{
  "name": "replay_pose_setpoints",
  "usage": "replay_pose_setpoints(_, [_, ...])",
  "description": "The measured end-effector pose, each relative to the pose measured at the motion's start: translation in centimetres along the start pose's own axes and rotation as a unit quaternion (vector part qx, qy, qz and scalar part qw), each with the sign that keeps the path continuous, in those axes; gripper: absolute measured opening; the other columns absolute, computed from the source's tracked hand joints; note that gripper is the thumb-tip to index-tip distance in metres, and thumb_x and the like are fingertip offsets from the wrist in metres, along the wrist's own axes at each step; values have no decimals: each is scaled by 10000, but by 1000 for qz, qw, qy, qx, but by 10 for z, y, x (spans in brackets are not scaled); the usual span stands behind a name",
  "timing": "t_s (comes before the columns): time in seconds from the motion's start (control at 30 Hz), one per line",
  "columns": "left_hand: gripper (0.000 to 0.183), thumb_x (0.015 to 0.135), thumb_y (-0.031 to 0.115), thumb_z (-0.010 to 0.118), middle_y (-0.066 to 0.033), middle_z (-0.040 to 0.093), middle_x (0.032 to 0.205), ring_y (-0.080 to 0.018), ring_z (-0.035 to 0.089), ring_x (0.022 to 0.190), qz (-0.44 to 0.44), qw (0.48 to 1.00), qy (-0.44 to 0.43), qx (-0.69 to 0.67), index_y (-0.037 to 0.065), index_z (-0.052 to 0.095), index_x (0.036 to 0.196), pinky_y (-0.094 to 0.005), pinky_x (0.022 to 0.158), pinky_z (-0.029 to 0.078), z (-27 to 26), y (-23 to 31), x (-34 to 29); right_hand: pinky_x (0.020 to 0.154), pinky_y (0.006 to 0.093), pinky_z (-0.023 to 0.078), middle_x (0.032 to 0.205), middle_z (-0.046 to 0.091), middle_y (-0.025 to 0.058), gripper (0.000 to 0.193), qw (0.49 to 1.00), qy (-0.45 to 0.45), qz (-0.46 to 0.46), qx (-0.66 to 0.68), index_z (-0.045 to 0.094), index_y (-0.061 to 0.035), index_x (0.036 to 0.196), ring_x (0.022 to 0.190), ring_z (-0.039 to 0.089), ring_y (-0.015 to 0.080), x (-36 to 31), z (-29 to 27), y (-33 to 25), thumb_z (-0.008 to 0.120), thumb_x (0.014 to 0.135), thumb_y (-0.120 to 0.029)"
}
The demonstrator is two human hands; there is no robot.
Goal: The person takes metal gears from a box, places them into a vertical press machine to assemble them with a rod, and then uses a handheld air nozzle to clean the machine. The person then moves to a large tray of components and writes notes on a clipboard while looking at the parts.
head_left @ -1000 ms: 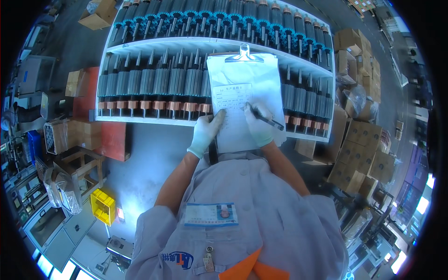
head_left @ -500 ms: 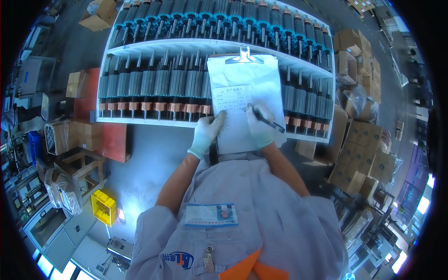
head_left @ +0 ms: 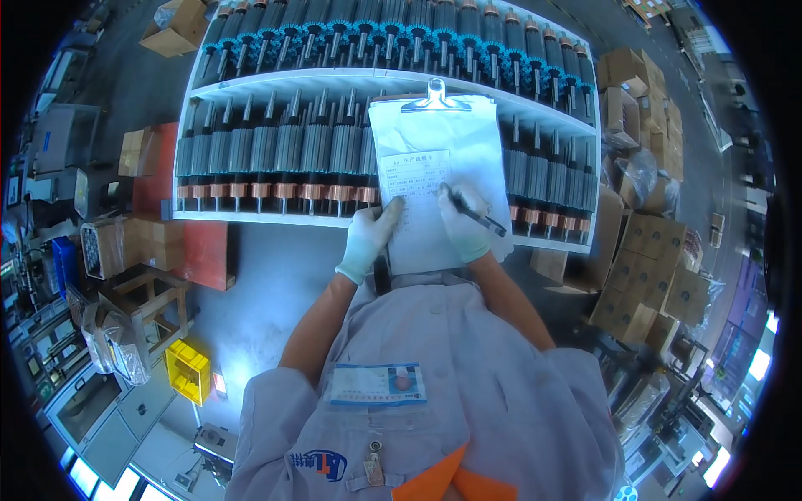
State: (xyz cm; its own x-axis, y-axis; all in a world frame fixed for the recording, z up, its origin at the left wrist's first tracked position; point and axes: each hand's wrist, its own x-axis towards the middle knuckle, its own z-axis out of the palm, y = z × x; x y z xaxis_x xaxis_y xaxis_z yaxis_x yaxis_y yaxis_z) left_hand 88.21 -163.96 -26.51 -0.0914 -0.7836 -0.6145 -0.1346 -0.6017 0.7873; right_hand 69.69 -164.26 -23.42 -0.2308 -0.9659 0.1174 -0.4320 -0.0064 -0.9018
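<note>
A clipboard (head_left: 468, 129) with a metal clip at its top carries white sheets, held in front of my chest. On top lies a smaller printed form (head_left: 415, 171) with handwriting on it. My left hand (head_left: 371, 234), in a white glove, grips the clipboard's left edge, its thumb resting on the sheets. In my gloved right hand (head_left: 464, 219) a black pen (head_left: 484, 220) is pinched, its tip close to the form's right side. The fingers around the pen partly hide the paper under them.
Beyond the clipboard stands a white rack (head_left: 276, 219) with rows of motor armatures (head_left: 288, 149) on two levels. Cardboard boxes (head_left: 643, 250) are stacked at the right. To the left are a red board (head_left: 203, 255), a wooden frame (head_left: 150, 305) and a yellow bin (head_left: 187, 371).
My right hand and the pen have shifted very slightly over the form. My left hand keeps its place on the clipboard.
</note>
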Motion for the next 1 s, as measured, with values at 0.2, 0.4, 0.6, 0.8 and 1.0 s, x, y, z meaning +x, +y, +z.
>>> replay_pose_setpoints(0.2, [605, 909, 493, 657, -76, 676, 719, -110, 613, 684, -3, 1000, 3, 20, -109, 713, 886, -286, 640, 491, 0, 6, -2, 535, 274, 411, 640, 558, 36, 203, 999, -14, 9, -38, 593, -8, 748, 582, 491, 73, -1, -3, 2, 687, 910, -87])
replay_pose_setpoints(0.4, [604, 909, 488, 661, -82, 683, 741, -112, 616, 699, -7, 1000, 8, 10, -114, 712, 915, -286, 655, 495, 2, 7, -3, 512, 319, 371, 610, 476, 48, 303, 1000, 5, 2, -3, 490, -42, 669, 543, 428, 130, -1, 1, 6, 697, 887, -75])
replay_pose_setpoints(0.6, [622, 902, 490, 663, -96, 699, 789, -125, 628, 723, -24, 999, -1, 37, -128, 704, 964, -287, 685, 506, -1, 6, 0, 512, 313, 381, 612, 502, 48, 281, 999, 38, 7, 31, 515, -42, 679, 544, 452, 121, -1, 1, 11, 704, 884, -73])
replay_pose_setpoints(0.8, [623, 907, 485, 658, -118, 714, 814, -136, 653, 759, -18, 1000, 1, 2, -133, 702, 975, -289, 717, 516, 1, 12, -5, 566, 253, 429, 689, 622, 38, 198, 999, -4, 47, 11, 598, 9, 758, 615, 531, 66, 0, -5, 6, 652, 928, -76])
replay_pose_setpoints(1.0, [623, 917, 481, 652, -125, 713, 809, -138, 655, 757, -17, 1000, -2, 26, -138, 699, 968, -290, 714, 517, 1, 10, -3, 539, 264, 404, 645, 557, 9, 204, 999, 7, 5, 42, 591, -4, 745, 581, 479, 62, 0, -3, 12, 664, 921, -76])
